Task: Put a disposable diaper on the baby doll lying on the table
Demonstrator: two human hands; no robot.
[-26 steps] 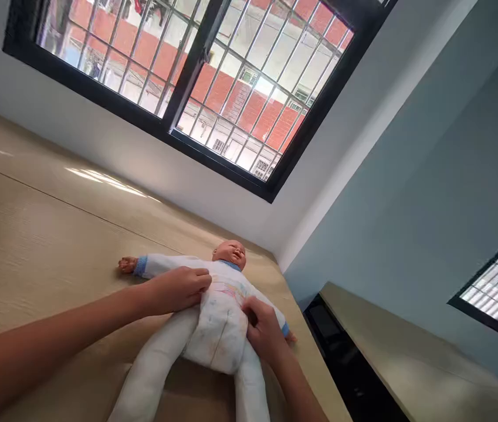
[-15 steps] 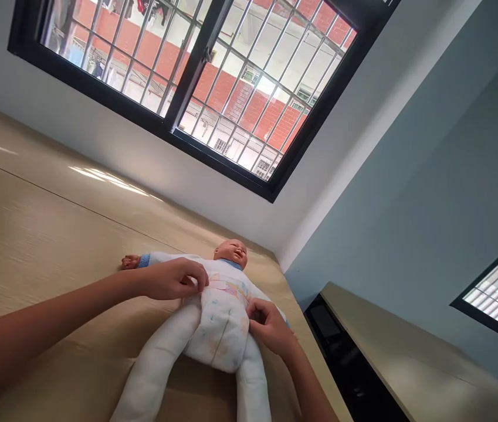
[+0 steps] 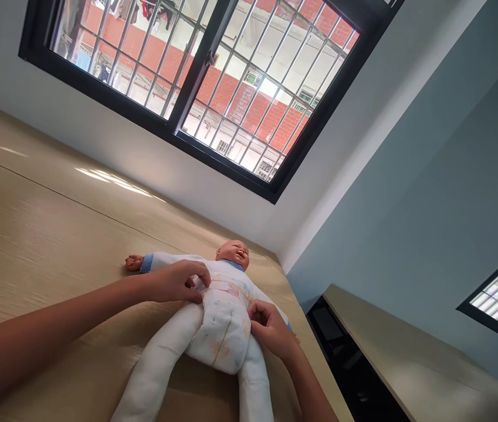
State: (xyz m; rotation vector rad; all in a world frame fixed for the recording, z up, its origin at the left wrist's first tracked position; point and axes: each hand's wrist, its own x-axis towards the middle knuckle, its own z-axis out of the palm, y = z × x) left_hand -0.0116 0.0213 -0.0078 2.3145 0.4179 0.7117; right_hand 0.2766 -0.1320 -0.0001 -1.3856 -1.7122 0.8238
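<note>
A baby doll [image 3: 233, 254] in a white top with blue cuffs and collar lies on its back on a wooden tabletop [image 3: 55, 246]. Its white cloth legs point toward me. Around its hips is a white diaper [image 3: 222, 334] with faint coloured prints and a printed band at the waist. My left hand [image 3: 182, 281] is at the waist on the left, thumb and fingers curled on the diaper's side edge. On the opposite side, my right hand [image 3: 270, 325] pinches the diaper's edge near the hip; its fingertips are partly hidden.
A barred window [image 3: 249, 99] with a dark frame is in the wall beyond the table. To the right, past the table's edge, stands a second wooden surface [image 3: 389, 340] with a dark open side. Sunlight streaks the tabletop near the wall.
My left thumb has moved down a little, widening the space between it and the index finger. My right hand stays at the diaper's side. The view has shifted slightly.
</note>
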